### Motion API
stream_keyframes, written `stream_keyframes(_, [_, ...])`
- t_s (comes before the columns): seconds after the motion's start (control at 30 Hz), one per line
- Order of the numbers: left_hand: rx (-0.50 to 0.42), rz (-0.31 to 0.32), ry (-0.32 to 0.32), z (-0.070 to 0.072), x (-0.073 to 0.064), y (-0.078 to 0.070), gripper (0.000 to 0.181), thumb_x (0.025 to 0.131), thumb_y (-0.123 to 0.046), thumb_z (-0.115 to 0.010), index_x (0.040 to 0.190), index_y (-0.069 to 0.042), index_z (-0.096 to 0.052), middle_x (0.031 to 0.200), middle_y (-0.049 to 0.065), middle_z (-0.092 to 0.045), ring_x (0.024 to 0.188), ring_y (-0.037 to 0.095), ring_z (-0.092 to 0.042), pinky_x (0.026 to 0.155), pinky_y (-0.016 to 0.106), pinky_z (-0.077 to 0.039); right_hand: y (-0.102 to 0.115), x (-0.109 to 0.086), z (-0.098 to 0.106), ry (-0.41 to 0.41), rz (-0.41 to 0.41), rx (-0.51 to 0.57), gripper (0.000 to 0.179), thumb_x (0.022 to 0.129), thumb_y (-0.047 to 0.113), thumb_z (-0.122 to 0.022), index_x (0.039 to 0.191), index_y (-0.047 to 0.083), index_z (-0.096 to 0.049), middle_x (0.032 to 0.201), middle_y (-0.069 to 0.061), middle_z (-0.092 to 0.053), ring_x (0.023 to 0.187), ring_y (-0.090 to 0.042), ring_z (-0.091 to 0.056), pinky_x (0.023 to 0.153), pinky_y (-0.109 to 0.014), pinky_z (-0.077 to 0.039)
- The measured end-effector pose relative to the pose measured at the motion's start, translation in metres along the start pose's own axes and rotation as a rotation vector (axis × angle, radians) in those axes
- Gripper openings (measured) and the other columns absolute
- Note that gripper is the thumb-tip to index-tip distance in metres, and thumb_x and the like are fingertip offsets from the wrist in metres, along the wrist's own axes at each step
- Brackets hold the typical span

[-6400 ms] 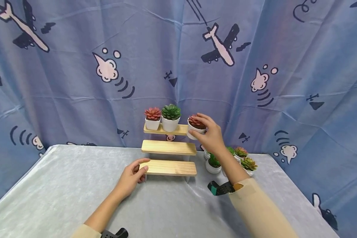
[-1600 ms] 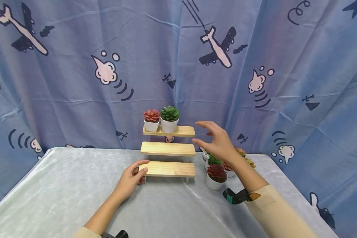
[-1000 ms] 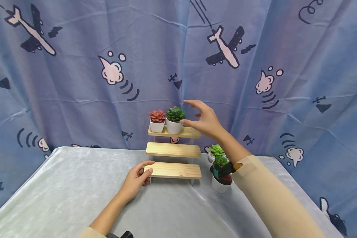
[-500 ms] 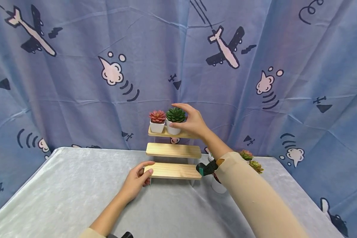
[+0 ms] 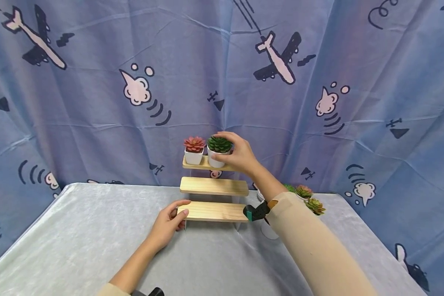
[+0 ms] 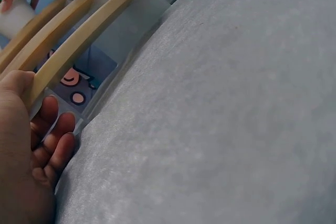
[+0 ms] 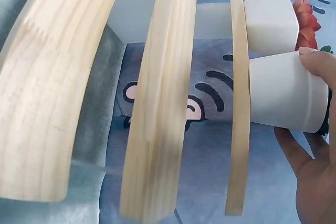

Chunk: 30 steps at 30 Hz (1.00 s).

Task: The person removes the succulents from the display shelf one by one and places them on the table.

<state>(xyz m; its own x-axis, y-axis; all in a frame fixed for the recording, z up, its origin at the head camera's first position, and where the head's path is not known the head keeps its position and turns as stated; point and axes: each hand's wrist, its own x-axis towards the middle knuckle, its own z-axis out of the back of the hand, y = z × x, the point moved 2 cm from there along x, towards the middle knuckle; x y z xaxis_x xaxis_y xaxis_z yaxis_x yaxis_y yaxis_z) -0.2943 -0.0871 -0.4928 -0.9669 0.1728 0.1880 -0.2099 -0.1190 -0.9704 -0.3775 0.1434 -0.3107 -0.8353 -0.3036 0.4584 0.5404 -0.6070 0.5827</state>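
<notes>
My right hand [image 5: 240, 154] grips a white round pot with a dark green succulent [image 5: 218, 158] on the top board of a three-tier wooden stand [image 5: 214, 186]. In the right wrist view, the thumb lies on one side of the white pot [image 7: 286, 93] and fingers on the other; its base meets the board's edge. Just left of it, a square white pot with a red succulent [image 5: 194, 157] stands upright. My left hand [image 5: 168, 222] holds the left end of the lowest board [image 5: 214, 211], thumb on top and fingers curled below, as the left wrist view shows.
Right of the stand, several potted succulents [image 5: 313, 206] stand on the grey-white cloth-covered table [image 5: 96, 230], partly hidden behind my right forearm. One white pot [image 5: 269, 231] sits nearest the front. A blue curtain printed with planes [image 5: 170, 82] hangs behind.
A dark-red succulent pot went from the top board to the table at right. My right hand then reached left, took hold of the green succulent's pot and shifted it slightly right. Left hand stayed.
</notes>
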Motion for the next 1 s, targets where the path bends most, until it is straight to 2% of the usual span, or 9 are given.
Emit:
stream_keyframes(0.37, [0.010, -0.013, -0.003, -0.001, 0.000, -0.004, 0.033, 0.101, -0.022, -0.063, 0.132, -0.010, -0.064, 0.070, 0.003, -0.055, 0.064, 0.012, -0.058, 0.059, 0.024, -0.051, -0.017, -0.019, 0.028, -0.041, -0.092, -0.033, 0.060, 0.085, 0.026, -0.082, 0.140, 0.026, -0.059, 0.151, -0.004, -0.050, 0.137, -0.031, -0.051, 0.103, -0.054, -0.051])
stream_keyframes(0.63, [0.009, -0.007, 0.011, -0.001, 0.001, -0.002, 0.033, 0.101, -0.020, -0.062, 0.133, -0.012, -0.063, 0.071, 0.006, -0.056, 0.064, 0.013, -0.058, 0.060, 0.024, -0.051, -0.030, -0.038, 0.047, -0.073, -0.133, -0.047, 0.058, 0.088, 0.023, -0.080, 0.141, 0.022, -0.058, 0.154, -0.007, -0.046, 0.137, -0.034, -0.050, 0.103, -0.056, -0.051])
stream_keyframes(0.8, [0.010, -0.006, 0.008, 0.000, -0.001, -0.001, 0.033, 0.101, -0.020, -0.062, 0.133, -0.012, -0.063, 0.071, 0.006, -0.056, 0.064, 0.013, -0.058, 0.060, 0.024, -0.051, -0.036, -0.051, 0.058, -0.119, -0.152, -0.073, 0.058, 0.088, 0.022, -0.080, 0.142, 0.020, -0.058, 0.157, -0.006, -0.045, 0.139, -0.034, -0.048, 0.097, -0.055, -0.054])
stream_keyframes(1.0, [0.016, -0.001, 0.013, 0.001, -0.001, -0.002, 0.033, 0.102, -0.021, -0.062, 0.133, -0.013, -0.063, 0.072, 0.007, -0.055, 0.065, 0.014, -0.058, 0.060, 0.024, -0.051, -0.042, -0.073, 0.079, -0.159, -0.152, -0.110, 0.059, 0.087, 0.021, -0.081, 0.141, 0.018, -0.059, 0.158, -0.006, -0.044, 0.147, -0.034, -0.040, 0.106, -0.058, -0.047])
